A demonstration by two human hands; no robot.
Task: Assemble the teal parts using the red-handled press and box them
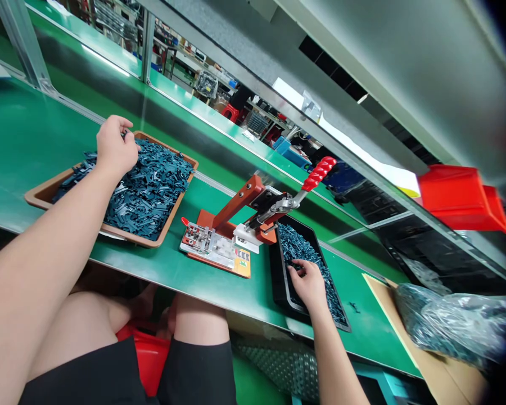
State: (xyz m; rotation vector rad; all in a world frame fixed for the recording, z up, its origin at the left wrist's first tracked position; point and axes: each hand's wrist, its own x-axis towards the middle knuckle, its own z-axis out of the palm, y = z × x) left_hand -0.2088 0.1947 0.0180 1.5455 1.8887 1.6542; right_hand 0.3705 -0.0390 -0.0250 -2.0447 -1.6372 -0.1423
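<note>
My left hand (114, 147) rests at the upper edge of a brown tray (40, 194) heaped with flat dark blue-grey parts (152, 191). Its fingertips are pinched on a small dark part, seemingly plastic. My right hand (310, 286) lies curled over similar parts (299, 247) in a black tray (283, 281), its fingertips among them. Between the trays stands a toggle-clamp jig (253, 211) with a red-gripped handle (319, 172), an orange base and a metal fixture. Neither hand touches it.
Both trays and the jig stand on a green workbench (34, 129). A clear plastic bag of dark parts (455, 326) lies on cardboard (388, 309) at the bench's end. A red bin (461, 199) sits on a shelf above. My knees are under the bench's front edge, with a red seat (149, 354) between them.
</note>
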